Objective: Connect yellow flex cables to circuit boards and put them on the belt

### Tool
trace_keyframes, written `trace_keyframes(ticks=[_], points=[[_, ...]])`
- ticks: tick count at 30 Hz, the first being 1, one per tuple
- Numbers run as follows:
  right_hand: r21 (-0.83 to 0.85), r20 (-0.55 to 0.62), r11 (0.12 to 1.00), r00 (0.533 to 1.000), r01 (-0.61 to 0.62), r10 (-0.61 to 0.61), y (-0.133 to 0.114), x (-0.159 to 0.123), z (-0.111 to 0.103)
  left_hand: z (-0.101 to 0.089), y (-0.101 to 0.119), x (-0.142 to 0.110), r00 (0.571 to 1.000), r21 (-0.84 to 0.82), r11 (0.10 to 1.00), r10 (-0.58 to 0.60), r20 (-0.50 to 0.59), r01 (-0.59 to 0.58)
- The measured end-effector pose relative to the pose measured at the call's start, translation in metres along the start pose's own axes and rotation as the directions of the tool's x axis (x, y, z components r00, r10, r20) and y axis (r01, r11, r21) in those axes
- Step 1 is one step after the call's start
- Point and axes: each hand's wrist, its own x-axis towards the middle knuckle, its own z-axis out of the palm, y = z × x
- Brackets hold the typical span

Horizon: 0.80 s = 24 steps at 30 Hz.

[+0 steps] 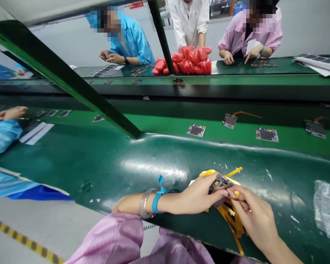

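Your left hand [199, 195] is closed around a small circuit board [219, 182], thumb on the near side, keeping it just above the near part of the green table [104, 157], right of the middle. Your right hand [238, 196] meets it from the right, fingertips pinched on a thin brown strip [238, 199] at the board's right edge. Below and around both hands lies a loose heap of yellow strips [231, 217], some pointing toward you and one sticking out to the far right. You wear a blue wristband [156, 201] and a clear bangle [144, 204] on the left wrist.

To your right, near the table's edge, is a crumpled clear plastic bag [327, 209]. Beyond the table, more boards [267, 134] lie spaced apart along a green belt [162, 124]; two on the right side have orange ribbons attached. On the far left, a co-worker's blue sleeve [4, 136] rests near a striped sheet [37, 133]. Farther off, three people work behind another table, where red bundles [192, 60] are piled up. A slanted green post [71, 79] crosses the left side.
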Motion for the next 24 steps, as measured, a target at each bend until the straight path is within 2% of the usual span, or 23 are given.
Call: trace_keyframes(ticks=[2,4,6,9,11,13,18,24], points=[[0.082,0.036,0.993,0.996,-0.083,0.08,-0.003,-0.002,-0.003,-0.005,0.0,0.005,0.999,-0.135,0.99,-0.046,0.014,0.047],[0.21,0.1,0.945,0.967,-0.249,0.233,-0.008,-0.004,-0.008,-0.01,0.001,0.008,0.993,-0.25,0.962,-0.101,0.056,0.112],[0.314,0.185,0.853,0.908,-0.416,0.375,-0.014,-0.005,-0.014,-0.013,0.001,0.01,0.985,-0.301,0.939,-0.146,0.092,0.167],[0.324,0.267,0.748,0.814,-0.58,0.515,-0.022,-0.004,-0.021,-0.014,-0.001,0.009,0.982,-0.294,0.939,-0.151,0.113,0.178],[0.302,0.3,0.729,0.787,-0.615,0.54,-0.026,-0.002,-0.022,-0.013,-0.003,0.007,0.981,-0.277,0.947,-0.124,0.148,0.162],[0.302,0.329,0.722,0.779,-0.622,0.534,-0.028,-0.001,-0.022,-0.012,-0.006,0.005,0.977,-0.265,0.952,-0.109,0.182,0.156],[0.295,0.399,0.699,0.749,-0.651,0.529,-0.03,0.0,-0.021,-0.009,-0.01,-0.001,0.974,-0.199,0.968,-0.114,0.196,0.153],[0.276,0.422,0.704,0.741,-0.654,0.523,-0.032,0.001,-0.023,-0.009,-0.009,-0.004,0.975,-0.187,0.976,-0.068,0.213,0.109]])
